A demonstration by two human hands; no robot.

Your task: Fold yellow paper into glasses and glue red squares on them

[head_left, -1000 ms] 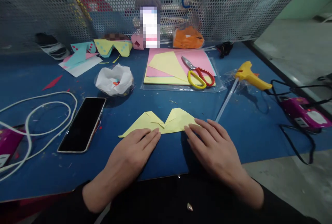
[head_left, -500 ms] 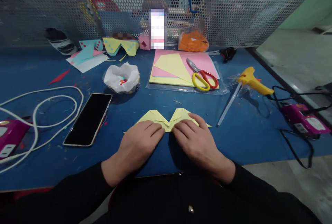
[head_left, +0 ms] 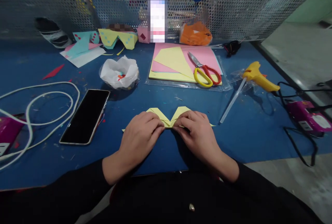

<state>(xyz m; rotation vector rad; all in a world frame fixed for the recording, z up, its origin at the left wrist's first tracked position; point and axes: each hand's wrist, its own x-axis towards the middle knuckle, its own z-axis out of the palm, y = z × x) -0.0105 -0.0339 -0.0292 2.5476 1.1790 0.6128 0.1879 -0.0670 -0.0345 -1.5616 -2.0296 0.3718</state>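
A folded piece of yellow paper [head_left: 157,112] lies at the near middle of the blue table, with a V-shaped notch in its far edge. My left hand [head_left: 141,132] pinches its near edge just left of the notch. On the other side, my right hand [head_left: 198,130] pinches the same edge, thumb below and fingers on top. Both hands cover much of the paper; its pointed ends stick out past them on either side.
Beyond the paper, scissors [head_left: 203,73] rest on bagged coloured sheets [head_left: 162,75]. A yellow glue gun [head_left: 260,77] lies right. A phone [head_left: 85,117], white cable [head_left: 31,127] and paper-lined bowl [head_left: 119,73] are left. Folded paper butterflies [head_left: 118,38] stand near the perforated metal screen [head_left: 228,9].
My fingers have gone from lying flatter on the paper to pinching its near edge, thumbs now showing. That edge looks folded up a little. The camera view has shifted slightly.
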